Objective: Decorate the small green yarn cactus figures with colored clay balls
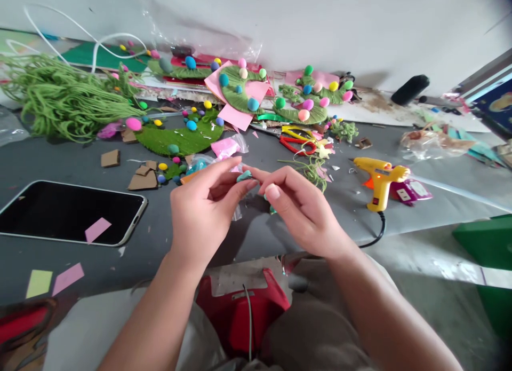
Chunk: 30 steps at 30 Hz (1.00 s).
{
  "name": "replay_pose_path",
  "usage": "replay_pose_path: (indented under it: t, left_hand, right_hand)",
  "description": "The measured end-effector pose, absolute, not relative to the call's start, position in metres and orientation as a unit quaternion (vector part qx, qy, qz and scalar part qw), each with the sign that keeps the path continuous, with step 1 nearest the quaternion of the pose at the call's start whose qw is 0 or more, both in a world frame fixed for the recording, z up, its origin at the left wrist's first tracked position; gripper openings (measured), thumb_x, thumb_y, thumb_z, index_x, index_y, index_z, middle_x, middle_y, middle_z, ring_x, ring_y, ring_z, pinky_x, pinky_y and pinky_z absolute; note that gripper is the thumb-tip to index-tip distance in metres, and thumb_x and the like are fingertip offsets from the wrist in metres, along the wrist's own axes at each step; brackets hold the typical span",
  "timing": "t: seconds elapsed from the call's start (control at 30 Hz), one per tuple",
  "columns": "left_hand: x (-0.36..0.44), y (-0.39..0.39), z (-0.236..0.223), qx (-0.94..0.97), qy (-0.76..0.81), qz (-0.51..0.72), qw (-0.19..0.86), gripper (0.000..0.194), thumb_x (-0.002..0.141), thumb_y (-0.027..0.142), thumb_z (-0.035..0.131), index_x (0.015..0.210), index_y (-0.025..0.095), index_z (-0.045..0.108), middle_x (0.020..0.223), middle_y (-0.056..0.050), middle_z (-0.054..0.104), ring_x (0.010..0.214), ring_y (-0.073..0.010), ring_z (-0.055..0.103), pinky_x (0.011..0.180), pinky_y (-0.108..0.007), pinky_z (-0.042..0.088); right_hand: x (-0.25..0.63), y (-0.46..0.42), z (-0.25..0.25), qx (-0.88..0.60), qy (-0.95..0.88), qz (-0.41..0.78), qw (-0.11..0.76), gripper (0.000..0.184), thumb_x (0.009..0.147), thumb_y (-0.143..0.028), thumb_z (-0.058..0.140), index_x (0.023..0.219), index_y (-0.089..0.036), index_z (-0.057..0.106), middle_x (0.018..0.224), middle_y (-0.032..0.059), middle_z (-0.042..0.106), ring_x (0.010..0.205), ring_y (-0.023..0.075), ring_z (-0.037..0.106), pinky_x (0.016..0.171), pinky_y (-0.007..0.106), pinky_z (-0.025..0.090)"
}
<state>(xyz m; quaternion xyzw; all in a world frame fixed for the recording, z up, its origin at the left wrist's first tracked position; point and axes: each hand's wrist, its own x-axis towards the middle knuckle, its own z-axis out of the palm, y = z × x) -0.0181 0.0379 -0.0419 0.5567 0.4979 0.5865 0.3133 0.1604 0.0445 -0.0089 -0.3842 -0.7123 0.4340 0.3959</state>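
Over the front of the table, my left hand (204,205) pinches a small teal piece (244,175), soft-looking, between thumb and fingers. My right hand (302,211) meets it from the other side, its fingers curled and its fingertips close against the piece's right end. Whatever lies between the right thumb and fingers is hidden. Below the right fingers, more teal bits (272,209) show in part. Behind my hands lies a clear plastic bag (200,163) with something blue inside, partly covered by my left hand.
A yellow glue gun (380,179) stands at the right, its cord running off the front edge. Red-handled scissors (298,145) lie behind my hands. Left are a phone (72,211) and green yarn (72,99). Yarn-wrapped shapes with pompoms (236,88) line the back.
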Motion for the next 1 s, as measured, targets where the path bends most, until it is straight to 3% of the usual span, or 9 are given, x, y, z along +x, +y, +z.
replay_pose_path:
  t: [0.13, 0.3, 0.4, 0.6, 0.73, 0.87, 1.0]
  left_hand:
    - [-0.021, 0.037, -0.041, 0.562, 0.497, 0.588, 0.303, 0.034, 0.088, 0.026, 0.080, 0.122, 0.025, 0.076, 0.105, -0.003, 0.082, 0.090, -0.0221, 0.080, 0.082, -0.032, 0.066]
    - [-0.021, 0.036, -0.035, 0.577, 0.516, 0.566, 0.285, 0.023, 0.090, 0.031, 0.078, 0.112, 0.025, 0.081, 0.097, -0.002, 0.082, 0.078, -0.0186, 0.079, 0.075, -0.029, 0.064]
    - [-0.020, 0.037, -0.030, 0.541, 0.514, 0.566, 0.350, 0.023, 0.090, 0.034, 0.078, 0.111, 0.025, 0.082, 0.096, -0.002, 0.082, 0.080, -0.0197, 0.080, 0.075, -0.028, 0.065]
    - [-0.022, 0.042, -0.029, 0.452, 0.441, 0.571, 0.525, 0.025, 0.086, 0.033, 0.083, 0.111, 0.027, 0.082, 0.107, -0.003, 0.082, 0.095, -0.0205, 0.079, 0.085, -0.028, 0.066]
    - [-0.022, 0.044, -0.030, 0.382, 0.418, 0.581, 0.584, 0.024, 0.083, 0.032, 0.086, 0.106, 0.026, 0.083, 0.107, -0.004, 0.082, 0.097, -0.0188, 0.079, 0.086, -0.026, 0.066]
    - [-0.021, 0.044, -0.030, 0.354, 0.425, 0.596, 0.582, 0.021, 0.080, 0.029, 0.088, 0.099, 0.022, 0.083, 0.102, -0.004, 0.083, 0.093, -0.0191, 0.079, 0.086, -0.029, 0.067]
    - [-0.022, 0.042, -0.031, 0.437, 0.450, 0.573, 0.528, 0.018, 0.082, 0.030, 0.086, 0.099, 0.023, 0.083, 0.100, -0.005, 0.082, 0.093, -0.0225, 0.079, 0.088, -0.036, 0.066]
  right_hand:
    - [0.162, 0.045, -0.007, -0.359, -0.757, 0.419, 0.351, 0.015, 0.107, -0.037, 0.052, 0.100, -0.024, 0.057, 0.105, 0.0060, 0.075, 0.131, 0.0253, 0.063, 0.104, 0.038, 0.052]
    - [0.167, 0.048, -0.005, -0.376, -0.754, 0.361, 0.400, 0.012, 0.107, -0.033, 0.053, 0.101, -0.024, 0.058, 0.141, 0.0082, 0.069, 0.130, 0.0242, 0.065, 0.105, 0.041, 0.053]
    - [0.167, 0.048, -0.004, -0.342, -0.756, 0.364, 0.422, 0.009, 0.107, -0.029, 0.051, 0.104, -0.024, 0.058, 0.147, 0.0080, 0.065, 0.138, 0.0231, 0.060, 0.114, 0.044, 0.049]
    - [0.167, 0.049, -0.005, -0.305, -0.810, 0.339, 0.369, 0.006, 0.105, -0.025, 0.054, 0.108, -0.023, 0.059, 0.155, 0.0105, 0.057, 0.149, 0.0224, 0.049, 0.125, 0.046, 0.041]
    - [0.166, 0.048, -0.005, -0.302, -0.817, 0.337, 0.359, 0.006, 0.105, -0.026, 0.054, 0.107, -0.024, 0.060, 0.154, 0.0089, 0.059, 0.152, 0.0245, 0.044, 0.124, 0.049, 0.041]
    - [0.163, 0.046, -0.003, -0.303, -0.797, 0.374, 0.366, 0.009, 0.106, -0.029, 0.055, 0.103, -0.024, 0.062, 0.136, 0.0079, 0.071, 0.150, 0.0251, 0.048, 0.120, 0.047, 0.047]
    - [0.166, 0.052, -0.002, -0.386, -0.687, 0.384, 0.482, 0.023, 0.106, -0.040, 0.053, 0.094, -0.023, 0.062, 0.111, 0.0063, 0.079, 0.111, 0.0209, 0.073, 0.098, 0.039, 0.060]
